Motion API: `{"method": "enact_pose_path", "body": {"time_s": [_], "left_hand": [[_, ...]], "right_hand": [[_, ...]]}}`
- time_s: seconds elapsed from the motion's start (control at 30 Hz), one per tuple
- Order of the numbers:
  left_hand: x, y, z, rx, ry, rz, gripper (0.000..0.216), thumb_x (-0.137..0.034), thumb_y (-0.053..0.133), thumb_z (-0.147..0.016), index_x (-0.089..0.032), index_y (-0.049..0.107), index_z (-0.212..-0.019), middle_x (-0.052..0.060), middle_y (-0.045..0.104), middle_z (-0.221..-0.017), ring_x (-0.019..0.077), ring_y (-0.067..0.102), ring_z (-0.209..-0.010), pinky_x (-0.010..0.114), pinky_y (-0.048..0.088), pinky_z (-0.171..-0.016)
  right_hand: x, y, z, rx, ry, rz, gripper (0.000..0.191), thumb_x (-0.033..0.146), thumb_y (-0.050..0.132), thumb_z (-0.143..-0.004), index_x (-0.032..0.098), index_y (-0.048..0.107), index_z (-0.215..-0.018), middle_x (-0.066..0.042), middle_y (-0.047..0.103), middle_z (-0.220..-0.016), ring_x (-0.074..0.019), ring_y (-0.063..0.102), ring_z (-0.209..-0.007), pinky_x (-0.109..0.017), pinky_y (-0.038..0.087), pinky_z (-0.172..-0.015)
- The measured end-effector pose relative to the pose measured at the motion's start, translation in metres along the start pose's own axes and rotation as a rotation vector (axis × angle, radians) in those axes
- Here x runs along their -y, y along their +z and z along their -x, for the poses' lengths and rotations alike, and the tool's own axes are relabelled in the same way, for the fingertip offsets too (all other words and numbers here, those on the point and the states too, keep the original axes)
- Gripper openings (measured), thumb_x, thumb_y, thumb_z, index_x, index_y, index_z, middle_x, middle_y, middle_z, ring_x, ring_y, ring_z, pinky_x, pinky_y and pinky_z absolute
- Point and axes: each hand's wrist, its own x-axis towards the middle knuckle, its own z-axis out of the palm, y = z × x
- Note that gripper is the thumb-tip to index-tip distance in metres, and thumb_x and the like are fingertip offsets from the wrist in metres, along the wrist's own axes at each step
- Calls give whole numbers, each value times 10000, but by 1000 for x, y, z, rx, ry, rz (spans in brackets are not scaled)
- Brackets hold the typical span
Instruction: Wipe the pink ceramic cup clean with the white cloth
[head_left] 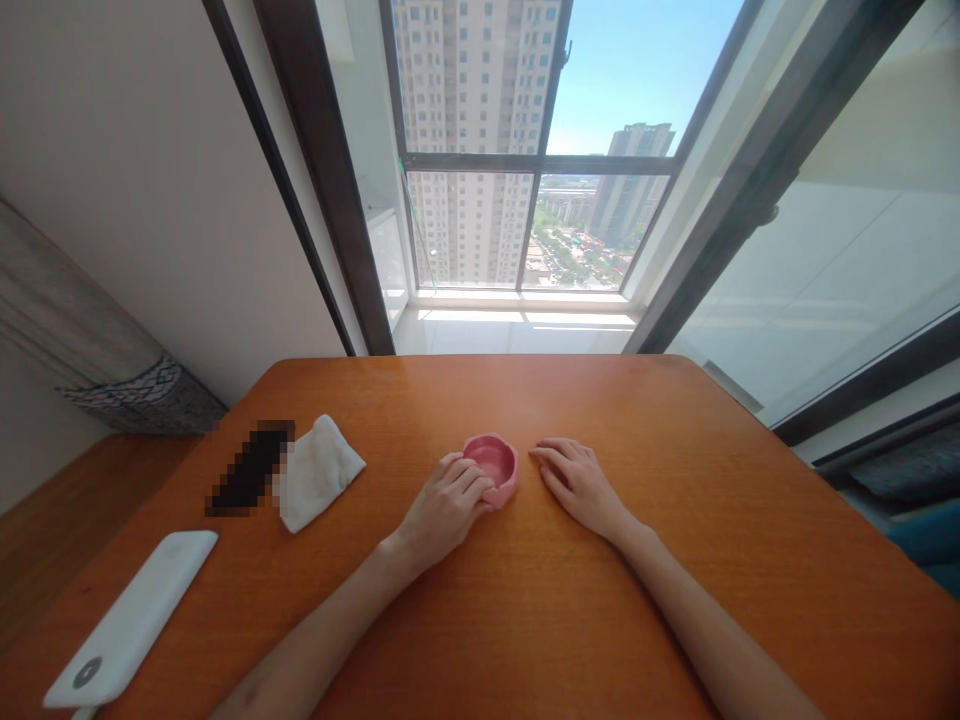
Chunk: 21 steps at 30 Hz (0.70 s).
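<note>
A small pink bowl (495,460) with a round hollow and an angular outer edge sits upright on the wooden table, near its middle. My left hand (452,498) grips the bowl's left and near side, its fingers over the rim; the thumb is hidden. To the right of the bowl, apart from it, my right hand (576,478) rests palm down on the tabletop. Its fingers are loosely stretched toward the bowl and hold nothing.
On the left of the table (480,640) lie a folded white cloth (319,475), a pixelated dark object (253,470) and a long white device (135,615) with a round grey button. Beyond the far edge is a window (525,165); a grey curtain (97,320) hangs at left.
</note>
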Motion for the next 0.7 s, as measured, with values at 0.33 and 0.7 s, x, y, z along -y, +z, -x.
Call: {"method": "enact_pose_path", "body": {"time_s": [0.33,0.7], "left_hand": [[116,-60,64,-204,-1038,-421,744,-504,463,-1050,-89,326,-1652,286,323,-1724,508,214,-1621,843,178,-1212],[93,-58,57,-211,-717,-116,557,-256,317,-1069,-173,454,-1603,151,587,-1584,300,550,-1480,514,431,-1259]], "right_hand": [[0,0,0,4,8,19,306,274,492,-1072,293,696,-1299,-105,700,-1377,-295,630,-1303,-511,473,-1094],[3,-2,-1,21,16,3,300,278,478,-1089,281,683,-1308,-105,694,-1380,-285,620,-1305,-503,451,-1108]]}}
